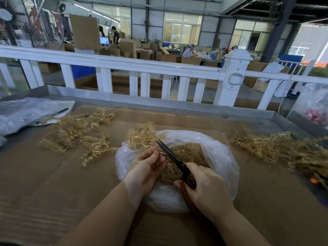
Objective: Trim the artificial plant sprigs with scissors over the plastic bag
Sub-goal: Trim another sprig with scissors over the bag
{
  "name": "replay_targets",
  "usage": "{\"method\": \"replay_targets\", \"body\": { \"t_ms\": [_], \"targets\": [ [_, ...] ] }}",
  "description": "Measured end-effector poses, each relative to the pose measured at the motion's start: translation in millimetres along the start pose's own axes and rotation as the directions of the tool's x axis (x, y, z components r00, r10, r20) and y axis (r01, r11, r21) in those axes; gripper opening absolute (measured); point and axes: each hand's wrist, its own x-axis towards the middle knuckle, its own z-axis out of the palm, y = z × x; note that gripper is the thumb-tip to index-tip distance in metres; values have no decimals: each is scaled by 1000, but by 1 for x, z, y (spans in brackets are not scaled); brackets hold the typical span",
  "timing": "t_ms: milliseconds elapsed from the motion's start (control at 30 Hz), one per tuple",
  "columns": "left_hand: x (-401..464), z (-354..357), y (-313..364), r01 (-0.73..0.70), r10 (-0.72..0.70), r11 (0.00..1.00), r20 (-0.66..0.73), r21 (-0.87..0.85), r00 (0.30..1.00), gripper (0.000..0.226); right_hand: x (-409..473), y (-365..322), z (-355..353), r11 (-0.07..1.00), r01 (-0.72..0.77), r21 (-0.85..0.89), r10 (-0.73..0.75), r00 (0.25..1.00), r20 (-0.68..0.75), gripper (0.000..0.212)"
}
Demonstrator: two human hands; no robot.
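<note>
Both bare forearms reach forward from the lower edge and angle inward toward each other. The left hand (148,170) is turned thumb-up, its fingers (156,158) curled together with the tips pinched near the thumb. The right hand (204,185) lies slightly nearer the body, back facing up, its fingers folded under in a closed grip, the thumb pointing left.

A crinkled clear plastic bag (218,157) lies near the front middle of the flat brown cardboard sheet (53,183). Small tan cut plastic pieces (191,153) lie inside it. A loose heap of tan plastic sprigs (78,134) lies toward the sheet's left edge, another tan sprig heap (276,148) toward its right edge. A white railing fence (124,64) stands behind the far edge.
</note>
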Motion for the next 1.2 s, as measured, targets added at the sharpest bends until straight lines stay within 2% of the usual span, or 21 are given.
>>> {"method": "replay_targets", "body": {
  "t_ms": [133,300,500,600,833,967,1200],
  "targets": [
    [0,0,1,-13,13,1000,-11,11,1000,23,-1,2,0,1000,-5,-25,6,1000,28,54],
    [0,2,0,-16,17,1000,-30,20,999,19,0,3,1,1000,-7,-14,8,996,88,60],
    [-4,5,3,-11,7,991,31,137,999,19,-2,-1,0,1000,-6,-9,6,1000,-11,56],
    [-6,7,4,-7,6,979,6,202,1000,23,-3,-1,0,1000,-11,6,12,999,-36,54],
    [-2,12,5,-5,11,998,-107,59,994,22,-3,0,-1,996,-76,35,78,996,-51,48],
    [0,10,3,14,-14,1000,-107,2,994,17,-2,1,-1,995,-94,26,94,996,8,52],
    [4,6,-3,-24,25,1000,-59,17,998,17,0,-3,-5,993,-109,33,109,994,18,53]
  ]
}}
